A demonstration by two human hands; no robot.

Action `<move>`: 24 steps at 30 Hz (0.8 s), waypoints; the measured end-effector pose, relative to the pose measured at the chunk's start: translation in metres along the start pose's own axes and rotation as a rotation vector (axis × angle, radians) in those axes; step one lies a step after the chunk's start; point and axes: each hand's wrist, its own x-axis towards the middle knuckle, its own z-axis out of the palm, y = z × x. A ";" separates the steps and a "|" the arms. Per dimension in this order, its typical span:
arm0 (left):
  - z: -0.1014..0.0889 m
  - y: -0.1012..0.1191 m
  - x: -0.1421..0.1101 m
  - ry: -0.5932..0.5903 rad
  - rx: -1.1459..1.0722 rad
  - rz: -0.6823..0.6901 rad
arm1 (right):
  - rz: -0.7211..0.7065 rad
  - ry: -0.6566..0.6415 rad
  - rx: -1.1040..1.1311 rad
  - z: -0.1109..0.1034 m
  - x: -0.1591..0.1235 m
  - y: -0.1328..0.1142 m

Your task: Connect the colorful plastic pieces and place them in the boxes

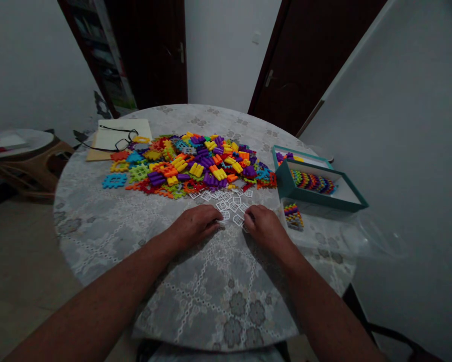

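Observation:
Both my hands rest on the round table (108,226) at the near edge of a cluster of small white window-shaped plastic pieces (231,203). My left hand (195,224) lies knuckles up, fingers curled, fingertips touching a white piece. My right hand (263,226) is likewise curled, pinching at a white piece near its fingertips. Behind the white pieces spreads a big heap of colourful interlocking plastic blocks (195,163), purple, yellow, orange, green and blue.
A teal box (320,198) holding rows of coloured pieces stands right, its lid (299,156) behind it. A small striped assembly (293,215) sits on clear plastic. Glasses (122,138) lie on paper at the back left. Dark doors stand behind.

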 end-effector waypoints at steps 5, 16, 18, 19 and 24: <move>0.004 0.000 0.000 0.027 -0.063 -0.040 | -0.120 0.196 0.189 0.007 0.001 -0.012; 0.003 0.000 0.002 0.011 -0.025 -0.019 | -0.230 0.061 0.368 0.017 -0.006 -0.037; 0.000 0.002 0.002 0.020 -0.026 -0.026 | -0.159 0.050 0.250 0.008 -0.007 -0.031; -0.002 0.002 0.002 0.030 -0.025 -0.032 | -0.112 0.042 0.155 0.003 -0.008 -0.028; -0.005 0.001 0.002 0.040 0.012 -0.058 | 0.105 -0.100 -0.224 -0.012 -0.017 -0.020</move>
